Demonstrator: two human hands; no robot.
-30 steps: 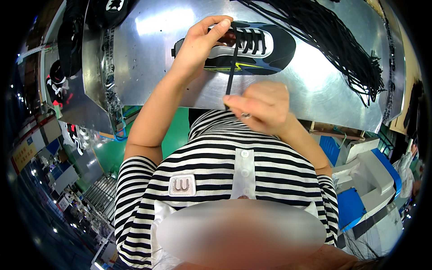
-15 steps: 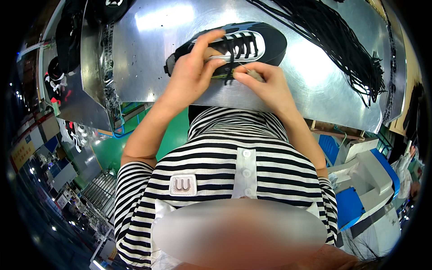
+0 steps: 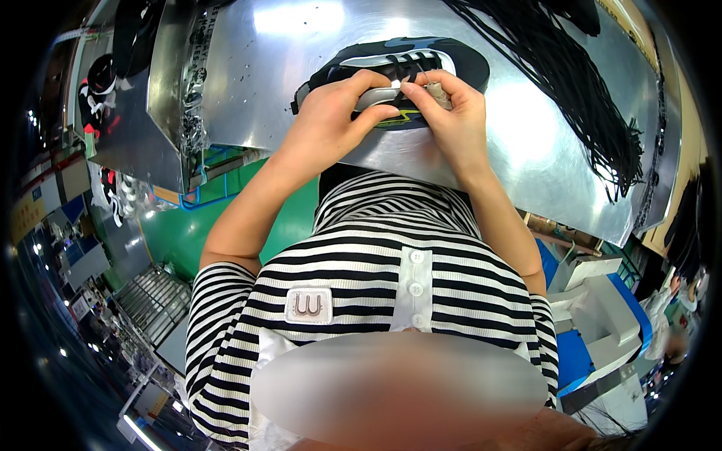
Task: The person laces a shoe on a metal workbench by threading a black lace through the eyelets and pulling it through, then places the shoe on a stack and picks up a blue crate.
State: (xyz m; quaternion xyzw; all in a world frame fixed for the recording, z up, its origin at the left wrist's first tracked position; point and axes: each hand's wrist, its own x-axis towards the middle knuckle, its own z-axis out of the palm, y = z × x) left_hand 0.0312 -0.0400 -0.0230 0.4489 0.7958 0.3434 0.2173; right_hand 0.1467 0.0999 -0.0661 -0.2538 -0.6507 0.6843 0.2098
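The right hand (image 3: 445, 104), drawn back pulling a second ago, now grips a beige tool (image 3: 439, 95) by the lace (image 3: 413, 60), suggesting finer threading; the left (image 3: 331, 113), fingers parted, grip unclear, spans the shoe (image 3: 468, 69) on the table (image 3: 248, 90).

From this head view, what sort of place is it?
Likely a footwear workshop: a black-and-blue lace-up shoe on a shiny grey metal table, with a long bundle of loose black laces beside it.

The table (image 3: 244, 113) is smooth, glossy metal.
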